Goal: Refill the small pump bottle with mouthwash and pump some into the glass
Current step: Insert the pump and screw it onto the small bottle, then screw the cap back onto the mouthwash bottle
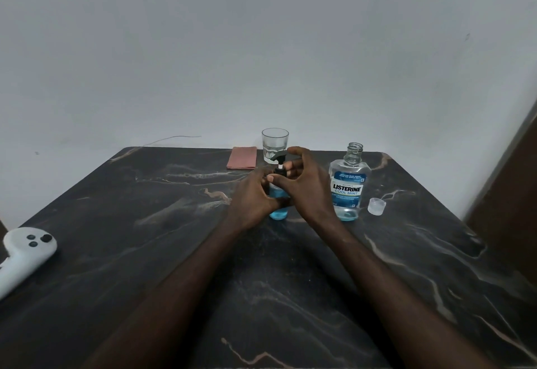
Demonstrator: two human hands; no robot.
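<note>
We see a dark marbled tabletop against a pale wall. Biggest item on it: the white controller at the left edge. Next, the Listerine bottle, upright, right of centre, neck open, cap off, blue mouthwash visible in the lower part. Pump bottle stands upright just left of it, near centre, long axis vertical, blue liquid inside; black pump head on top, nozzle pointing left and toward the glass. Left hand wraps the bottle body, fingers closed around it. Right hand is at the pump collar, fingers pinching the black collar, index curled over the pump head. Glass sits upright behind the pump bottle at the far edge; we can't tell if anything is in it. Folded pink cloth lies flat just left of the glass. Smallest: clear cap, open side up, just right of the Listerine bottle.
</note>
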